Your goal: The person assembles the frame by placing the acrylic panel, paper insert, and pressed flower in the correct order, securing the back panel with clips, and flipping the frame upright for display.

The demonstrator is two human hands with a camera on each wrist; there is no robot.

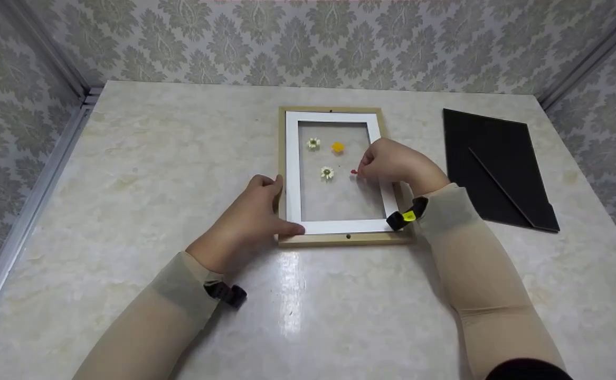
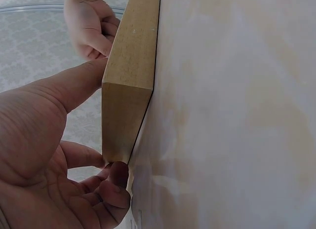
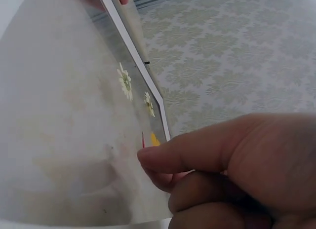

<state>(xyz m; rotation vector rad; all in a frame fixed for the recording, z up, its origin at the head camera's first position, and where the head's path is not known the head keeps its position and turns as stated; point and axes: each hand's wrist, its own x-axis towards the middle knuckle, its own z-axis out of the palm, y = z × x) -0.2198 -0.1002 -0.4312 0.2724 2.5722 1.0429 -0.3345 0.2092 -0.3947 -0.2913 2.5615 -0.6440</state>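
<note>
Right hand [image 1: 398,162] pinches a red piece [image 1: 353,171] inside the wooden frame [image 1: 313,241], near its right edge, perhaps touching the pane [image 1: 339,203]; the left hand [image 1: 247,214] grips the near-left corner. Releasing lightly, corner held steady, should spare the nearer white flower [image 1: 327,173].

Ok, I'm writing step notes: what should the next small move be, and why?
Probably have the right hand set the red piece on the clear panel and release it: it's pinched over that panel, two white flowers and a yellow flower already lie there, and the left hand holds the wooden frame.
</note>
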